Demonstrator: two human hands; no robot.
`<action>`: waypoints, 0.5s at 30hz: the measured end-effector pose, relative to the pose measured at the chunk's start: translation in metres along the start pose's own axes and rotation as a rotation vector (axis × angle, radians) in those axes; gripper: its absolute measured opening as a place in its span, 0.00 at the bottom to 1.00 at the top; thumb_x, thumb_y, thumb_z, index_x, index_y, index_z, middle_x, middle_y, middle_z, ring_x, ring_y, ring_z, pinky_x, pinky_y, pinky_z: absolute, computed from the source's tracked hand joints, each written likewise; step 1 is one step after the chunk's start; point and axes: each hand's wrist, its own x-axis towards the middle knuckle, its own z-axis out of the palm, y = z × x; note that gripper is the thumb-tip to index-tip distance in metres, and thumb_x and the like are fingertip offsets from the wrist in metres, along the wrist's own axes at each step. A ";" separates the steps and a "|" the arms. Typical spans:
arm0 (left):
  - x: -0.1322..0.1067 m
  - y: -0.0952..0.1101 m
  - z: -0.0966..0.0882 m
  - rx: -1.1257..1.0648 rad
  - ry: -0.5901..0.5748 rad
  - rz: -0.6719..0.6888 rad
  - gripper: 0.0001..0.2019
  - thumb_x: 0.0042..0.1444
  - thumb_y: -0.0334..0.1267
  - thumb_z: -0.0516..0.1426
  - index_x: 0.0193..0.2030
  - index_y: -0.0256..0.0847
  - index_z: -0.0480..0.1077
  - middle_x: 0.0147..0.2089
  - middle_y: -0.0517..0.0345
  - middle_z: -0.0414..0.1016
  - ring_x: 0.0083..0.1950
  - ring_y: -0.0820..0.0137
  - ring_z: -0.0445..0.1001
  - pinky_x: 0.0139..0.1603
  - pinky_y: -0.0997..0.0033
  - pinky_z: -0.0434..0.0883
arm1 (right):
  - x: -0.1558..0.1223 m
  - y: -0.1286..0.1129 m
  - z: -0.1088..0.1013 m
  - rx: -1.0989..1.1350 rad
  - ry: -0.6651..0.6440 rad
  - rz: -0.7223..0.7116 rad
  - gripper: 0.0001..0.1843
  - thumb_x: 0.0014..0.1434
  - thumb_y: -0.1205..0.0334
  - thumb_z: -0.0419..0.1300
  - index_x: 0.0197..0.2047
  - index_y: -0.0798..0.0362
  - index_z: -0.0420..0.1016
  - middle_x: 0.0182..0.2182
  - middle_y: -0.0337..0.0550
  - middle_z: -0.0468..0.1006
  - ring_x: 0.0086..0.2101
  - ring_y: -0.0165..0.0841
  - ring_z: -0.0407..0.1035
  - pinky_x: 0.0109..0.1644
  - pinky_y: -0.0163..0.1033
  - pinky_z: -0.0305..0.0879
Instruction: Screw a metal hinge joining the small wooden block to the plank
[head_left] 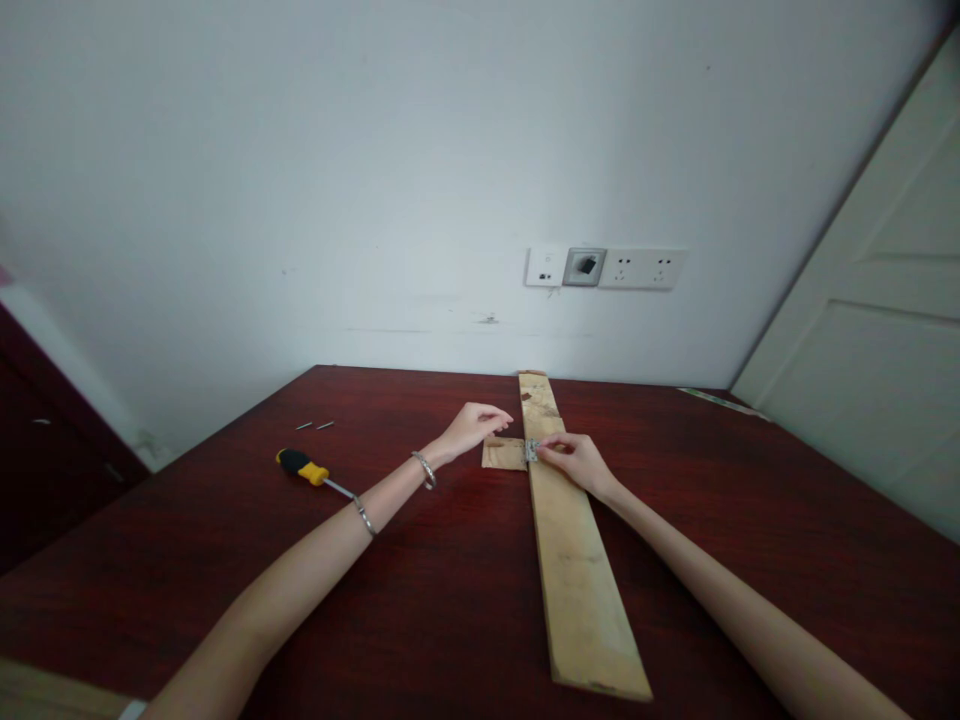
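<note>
A long pale wooden plank point(577, 550) lies lengthwise on the dark red table point(420, 600). A small wooden block point(501, 455) sits against its left edge, joined by a small metal hinge point(532, 450). My right hand point(574, 460) rests on the plank, fingers pinched on the hinge. My left hand point(474, 427) hovers just above and left of the small block, fingers curled loosely, holding nothing I can see. Two bangles sit on my left forearm.
A yellow and black screwdriver point(309, 470) lies on the table to the left, partly behind my left forearm. Two screws point(315, 426) lie farther back. Wall sockets point(604, 268) sit above the table; a white door point(870, 370) stands at the right.
</note>
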 end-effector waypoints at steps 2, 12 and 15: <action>0.000 -0.001 0.000 -0.001 0.004 -0.007 0.10 0.56 0.35 0.57 0.40 0.33 0.78 0.40 0.48 0.80 0.41 0.68 0.76 0.37 0.75 0.70 | 0.000 -0.001 0.000 -0.021 -0.010 -0.009 0.14 0.49 0.52 0.62 0.29 0.54 0.80 0.27 0.44 0.82 0.26 0.34 0.72 0.31 0.37 0.66; -0.001 -0.002 0.000 -0.023 -0.019 -0.025 0.11 0.56 0.37 0.58 0.39 0.33 0.78 0.40 0.48 0.80 0.41 0.67 0.76 0.38 0.73 0.71 | -0.005 -0.004 0.002 -0.102 -0.033 -0.081 0.13 0.51 0.53 0.61 0.32 0.54 0.80 0.28 0.43 0.81 0.28 0.34 0.71 0.33 0.38 0.65; -0.001 -0.003 0.000 -0.040 -0.017 -0.033 0.10 0.56 0.37 0.58 0.39 0.33 0.78 0.40 0.48 0.80 0.41 0.68 0.76 0.39 0.73 0.72 | -0.005 -0.006 0.002 -0.124 -0.035 -0.106 0.11 0.51 0.55 0.61 0.30 0.53 0.80 0.28 0.42 0.80 0.28 0.33 0.69 0.34 0.38 0.65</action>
